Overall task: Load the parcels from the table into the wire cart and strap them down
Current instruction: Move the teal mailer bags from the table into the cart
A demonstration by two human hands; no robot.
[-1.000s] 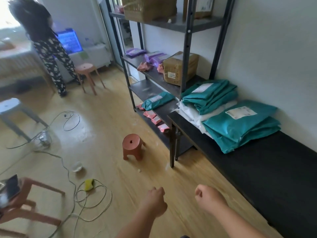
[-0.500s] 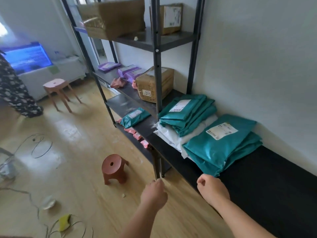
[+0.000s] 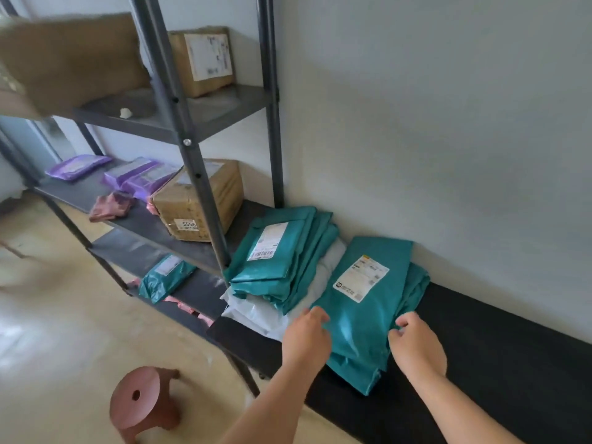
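Note:
On the black table (image 3: 499, 354) by the wall lies a near stack of teal parcels (image 3: 365, 315) with a white label on top. My left hand (image 3: 306, 339) curls its fingers over the top parcel's left edge. The same parcel's right edge is pinched by my right hand (image 3: 416, 344). Behind lies a second teal parcel stack (image 3: 282, 257) on top of white parcels (image 3: 256, 312). No wire cart is in view.
A dark metal shelf rack (image 3: 192, 174) stands left of the table with cardboard boxes (image 3: 195, 206), purple bags (image 3: 134, 177) and a small teal parcel (image 3: 165, 277). A red-brown plastic stool (image 3: 144, 402) stands on the wooden floor near the table's leg.
I have stepped closer to the table and the view has swung right. Both hands rose from in front of the table's edge to the sides of the near teal parcel.

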